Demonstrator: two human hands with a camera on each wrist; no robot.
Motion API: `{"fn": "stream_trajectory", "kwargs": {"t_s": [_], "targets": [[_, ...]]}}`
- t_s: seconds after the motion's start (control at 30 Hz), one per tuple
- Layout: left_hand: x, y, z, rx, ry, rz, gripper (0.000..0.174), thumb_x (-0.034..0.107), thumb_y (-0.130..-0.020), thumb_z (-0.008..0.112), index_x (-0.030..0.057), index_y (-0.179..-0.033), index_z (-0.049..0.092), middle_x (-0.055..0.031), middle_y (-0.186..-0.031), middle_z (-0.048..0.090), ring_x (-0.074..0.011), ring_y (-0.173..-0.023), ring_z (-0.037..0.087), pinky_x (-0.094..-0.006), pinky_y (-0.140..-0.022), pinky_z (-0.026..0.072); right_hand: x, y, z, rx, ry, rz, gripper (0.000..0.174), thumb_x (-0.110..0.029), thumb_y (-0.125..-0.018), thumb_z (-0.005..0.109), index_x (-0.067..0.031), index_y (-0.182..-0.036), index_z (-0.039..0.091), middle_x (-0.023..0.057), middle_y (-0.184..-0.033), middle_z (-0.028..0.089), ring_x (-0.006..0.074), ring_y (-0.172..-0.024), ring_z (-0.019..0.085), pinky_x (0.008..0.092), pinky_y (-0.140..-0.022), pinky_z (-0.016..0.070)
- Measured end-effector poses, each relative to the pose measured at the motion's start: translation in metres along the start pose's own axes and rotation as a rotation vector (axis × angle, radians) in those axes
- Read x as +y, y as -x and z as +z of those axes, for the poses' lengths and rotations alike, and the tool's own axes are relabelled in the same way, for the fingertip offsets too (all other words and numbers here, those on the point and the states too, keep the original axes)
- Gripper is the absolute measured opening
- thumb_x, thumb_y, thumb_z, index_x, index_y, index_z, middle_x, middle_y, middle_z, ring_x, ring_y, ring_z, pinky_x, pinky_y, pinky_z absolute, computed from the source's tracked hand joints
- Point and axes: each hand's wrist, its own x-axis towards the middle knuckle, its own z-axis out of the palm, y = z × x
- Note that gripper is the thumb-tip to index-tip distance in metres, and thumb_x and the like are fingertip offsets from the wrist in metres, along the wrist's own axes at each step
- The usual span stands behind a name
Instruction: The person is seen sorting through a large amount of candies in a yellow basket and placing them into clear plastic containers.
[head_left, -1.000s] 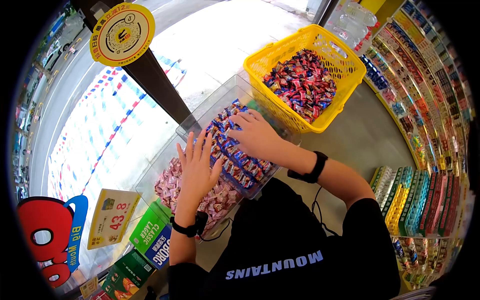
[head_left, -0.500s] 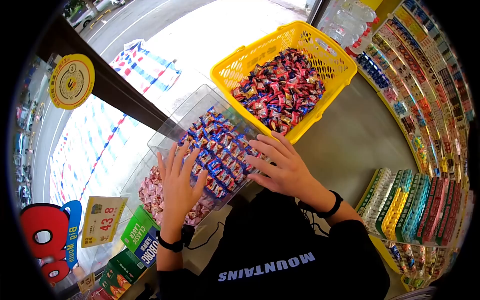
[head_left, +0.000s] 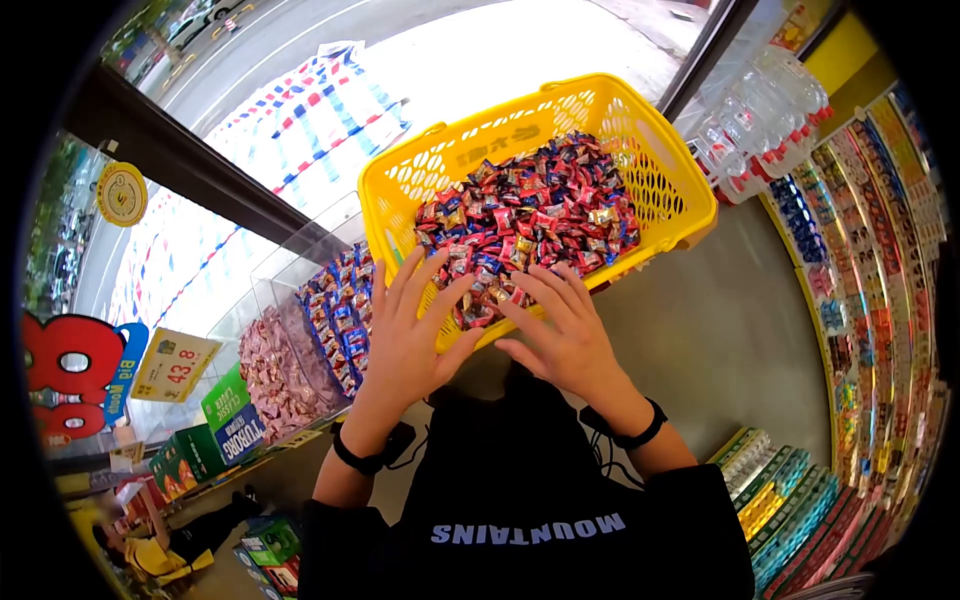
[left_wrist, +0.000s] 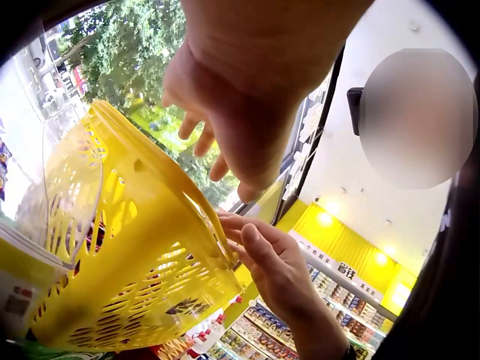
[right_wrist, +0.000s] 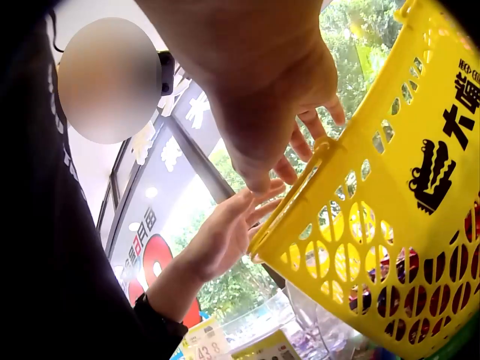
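Observation:
A yellow plastic basket point(head_left: 675, 225) with punched sides holds a heap of wrapped candies point(head_left: 540, 210) in red, blue and gold. Over its near left corner spreads my left hand point(head_left: 415, 335), fingers fairly straight and thumb out. My right hand point(head_left: 570, 345) hovers at the near rim, its fingertips overlapping the candies in the head view. Neither hand holds anything. From the side, in the right wrist view, the right hand point(right_wrist: 277, 112) is above the basket rim point(right_wrist: 300, 184), and the left hand point(right_wrist: 217, 240) is just beyond it.
Left of the basket are clear bins of blue-wrapped candies point(head_left: 340, 310) and pink-wrapped candies point(head_left: 280, 375). A price sign point(head_left: 178, 367) and beer cartons point(head_left: 235, 415) stand farther left. Stocked shelves point(head_left: 860, 280) line the right, with water bottles point(head_left: 760, 120) behind. A person point(head_left: 160, 545) appears at lower left.
Both hands have left the blue-wrapped candies and come over the basket's near edge. The head view has swung right, and the basket now sits in front of the body.

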Motion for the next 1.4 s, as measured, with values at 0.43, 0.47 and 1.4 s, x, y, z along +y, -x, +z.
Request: {"fn": "stream_trajectory", "kwargs": {"t_s": [0.43,0.47,1.4], "targets": [[-0.010,-0.035,0.019,-0.119,-0.056,-0.037,0.043,0.028,-0.090,0.084,0.0154,-0.130,0.075,-0.0120,-0.156,0.059,-0.0390,-0.151,0.048,-0.0608,-0.129,0.0303,0.039,-0.020,-0.002,0.083,-0.020,0.028,0.035,-0.027,-0.089,0.085,-0.0105,-0.118,0.075,0.0153,-0.141,0.065,0.0358,-0.135,0.060,0.0585,-0.121,0.0395],[-0.011,-0.038,0.015,-0.137,-0.045,-0.019,0.043,0.027,-0.090,0.084,0.0152,-0.130,0.075,-0.0121,-0.156,0.059,-0.0391,-0.151,0.049,-0.0605,-0.129,0.0310,0.041,-0.020,-0.005,0.095,-0.022,0.053,0.035,-0.026,-0.088,0.086,-0.0109,-0.118,0.076,0.0151,-0.142,0.066,0.0358,-0.136,0.060,0.0581,-0.121,0.0397],[-0.033,-0.254,0.213,-0.552,-0.277,0.615,0.030,0.044,-0.087,0.082,0.0199,-0.104,0.086,-0.0110,-0.146,0.064,-0.0335,-0.152,0.045,-0.0629,-0.131,0.0218,0.052,0.000,0.012,0.237,0.202,0.307,0.029,-0.031,-0.088,0.079,-0.0133,-0.111,0.079,0.0090,-0.135,0.070,0.0292,-0.131,0.061,0.0572,-0.122,0.0363]]}}
